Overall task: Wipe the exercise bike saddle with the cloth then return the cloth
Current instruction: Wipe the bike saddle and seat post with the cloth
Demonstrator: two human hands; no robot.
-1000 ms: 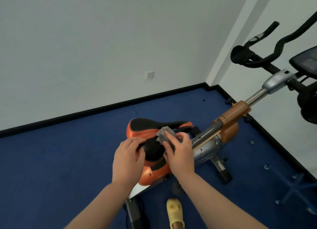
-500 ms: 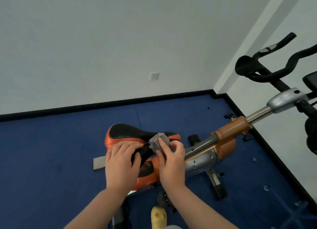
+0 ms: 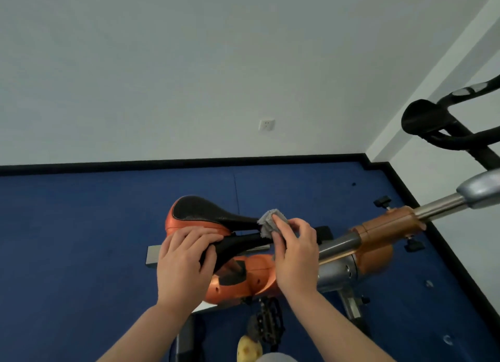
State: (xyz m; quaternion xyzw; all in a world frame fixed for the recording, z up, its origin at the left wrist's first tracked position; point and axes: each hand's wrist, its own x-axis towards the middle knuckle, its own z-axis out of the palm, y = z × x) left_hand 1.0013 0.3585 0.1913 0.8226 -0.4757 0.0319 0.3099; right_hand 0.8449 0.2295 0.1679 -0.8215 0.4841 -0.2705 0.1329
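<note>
Now right hand (image 3: 295,256), pinching cloth (image 3: 270,222), has slid to saddle (image 3: 213,215) nose; left hand (image 3: 184,261) still clamps rear. Wiping continues.

My left hand (image 3: 186,264) lies palm down on the near side of the saddle (image 3: 211,212), at its wide back end, fingers curled over the edge and thumb tucked under. My right hand (image 3: 296,256) sits toward the saddle's narrow nose, its grip closed on the cloth (image 3: 269,222) between thumb and fingertips and pressing it there. Both forearms are bare and reach up from below, close together, wrists nearly straight.
</note>
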